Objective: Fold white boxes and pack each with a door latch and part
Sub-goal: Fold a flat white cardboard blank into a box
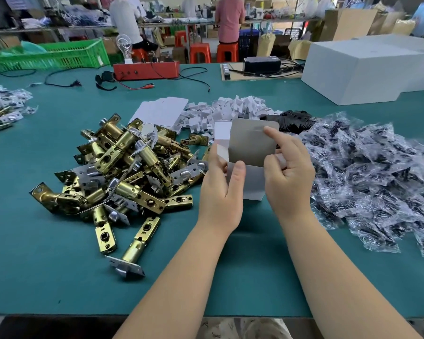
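I hold a small white cardboard box above the green table, its grey-lined top flap standing up. My left hand grips the box's left side, thumb on its front face. My right hand holds the right side, its index finger raised against the flap's upper right edge. A heap of brass door latches lies to the left. Clear bags with dark parts are piled to the right. Flat white box blanks lie behind the latches.
Small white plastic pieces and black parts lie beyond the box. A large white carton stands at the back right, a red tester box and green crate at the back. More latches sit far left.
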A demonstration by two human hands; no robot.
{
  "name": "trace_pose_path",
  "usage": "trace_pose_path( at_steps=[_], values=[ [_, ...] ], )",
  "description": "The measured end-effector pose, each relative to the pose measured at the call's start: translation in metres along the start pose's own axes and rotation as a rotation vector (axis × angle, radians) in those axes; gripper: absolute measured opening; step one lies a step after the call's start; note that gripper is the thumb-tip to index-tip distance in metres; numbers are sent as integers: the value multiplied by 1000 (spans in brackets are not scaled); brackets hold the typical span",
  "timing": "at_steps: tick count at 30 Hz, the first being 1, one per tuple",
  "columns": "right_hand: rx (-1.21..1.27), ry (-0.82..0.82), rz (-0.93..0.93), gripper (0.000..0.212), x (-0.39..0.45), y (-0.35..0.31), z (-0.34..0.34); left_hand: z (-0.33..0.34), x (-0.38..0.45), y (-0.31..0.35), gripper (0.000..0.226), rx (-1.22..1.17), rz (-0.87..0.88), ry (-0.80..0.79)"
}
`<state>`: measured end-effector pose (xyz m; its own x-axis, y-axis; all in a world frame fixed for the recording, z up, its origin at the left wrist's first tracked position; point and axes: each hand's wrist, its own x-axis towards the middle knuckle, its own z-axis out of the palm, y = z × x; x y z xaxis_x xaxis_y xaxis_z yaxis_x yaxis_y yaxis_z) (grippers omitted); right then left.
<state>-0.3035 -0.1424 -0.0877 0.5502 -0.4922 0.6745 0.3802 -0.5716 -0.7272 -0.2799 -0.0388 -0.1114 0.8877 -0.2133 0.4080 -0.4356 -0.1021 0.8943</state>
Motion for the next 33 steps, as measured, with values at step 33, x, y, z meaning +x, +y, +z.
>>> trace_pose_path(
  at_steps=[33],
  values=[
    [175, -324, 301, 11, 2, 15, 3, -1, 2, 2, 52, 126, 14, 6]
  ],
)
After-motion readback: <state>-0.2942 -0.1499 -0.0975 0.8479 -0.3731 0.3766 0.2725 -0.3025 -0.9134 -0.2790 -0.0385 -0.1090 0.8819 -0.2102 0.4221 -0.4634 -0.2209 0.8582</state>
